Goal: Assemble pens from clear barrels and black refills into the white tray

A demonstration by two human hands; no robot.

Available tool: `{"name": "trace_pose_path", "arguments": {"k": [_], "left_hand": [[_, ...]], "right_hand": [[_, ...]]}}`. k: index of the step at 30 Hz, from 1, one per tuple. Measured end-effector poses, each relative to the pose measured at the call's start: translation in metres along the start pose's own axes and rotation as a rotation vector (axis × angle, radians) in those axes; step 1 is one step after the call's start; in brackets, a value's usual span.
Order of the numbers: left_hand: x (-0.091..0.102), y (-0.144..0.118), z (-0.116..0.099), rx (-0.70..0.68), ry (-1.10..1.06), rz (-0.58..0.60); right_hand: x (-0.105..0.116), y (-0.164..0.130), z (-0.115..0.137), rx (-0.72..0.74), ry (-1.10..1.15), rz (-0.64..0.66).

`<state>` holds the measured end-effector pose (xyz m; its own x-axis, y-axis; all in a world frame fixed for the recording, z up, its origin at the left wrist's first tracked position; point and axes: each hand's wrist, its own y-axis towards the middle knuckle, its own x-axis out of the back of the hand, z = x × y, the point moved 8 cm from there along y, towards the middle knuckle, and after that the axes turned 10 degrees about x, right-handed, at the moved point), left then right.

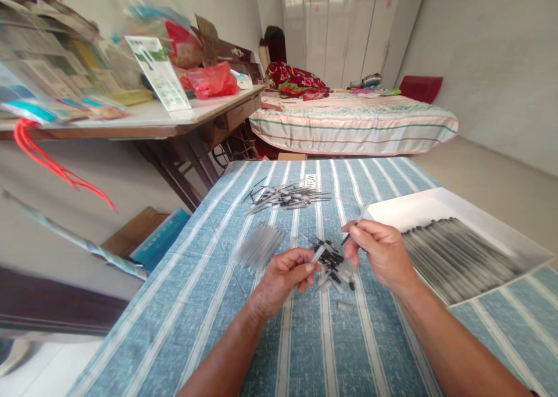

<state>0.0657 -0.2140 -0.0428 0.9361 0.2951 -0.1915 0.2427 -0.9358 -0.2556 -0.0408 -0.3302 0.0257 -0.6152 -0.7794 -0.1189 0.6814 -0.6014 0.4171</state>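
Observation:
Between the thumb and fingers of my left hand point(285, 278) is a translucent white pen barrel point(318, 253), tilted up to the right. My right hand point(379, 249) pinches a thin pen refill with a dark tip point(346, 239), its tip pointing down to the left towards the barrel; the two are apart. Beneath both hands lies a heap of black and clear pen caps and small parts point(333, 263). Left of it, clear pen barrels point(260, 246) lie side by side. A loose pile of refills point(288, 196) sits farther back.
At right, a white box point(431, 202) holds rows of dark-filled pens point(457, 260). A small clear piece point(346, 307) lies on the striped blue cloth point(300, 350). Left stands a cluttered desk point(204, 115) with red cords point(56, 164) hanging down; a bed point(349, 124) is behind.

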Motion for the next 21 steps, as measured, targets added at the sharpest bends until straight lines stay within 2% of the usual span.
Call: {"name": "trace_pose_path", "arguments": {"k": [4,12,17,21], "left_hand": [[-0.005,0.000,0.003,0.019,-0.008,0.032],[-0.009,-0.001,0.002,0.025,-0.011,0.069],[-0.007,-0.002,0.001,0.024,-0.030,0.044],[-0.008,-0.002,0.000,0.025,-0.046,0.048]], "right_hand": [[0.000,-0.001,0.000,-0.005,0.073,-0.076],[-0.006,-0.003,-0.006,-0.070,0.104,-0.064],[-0.001,-0.002,-0.005,-0.048,0.133,-0.085],[-0.009,-0.004,-0.011,-0.080,0.147,-0.050]]}}
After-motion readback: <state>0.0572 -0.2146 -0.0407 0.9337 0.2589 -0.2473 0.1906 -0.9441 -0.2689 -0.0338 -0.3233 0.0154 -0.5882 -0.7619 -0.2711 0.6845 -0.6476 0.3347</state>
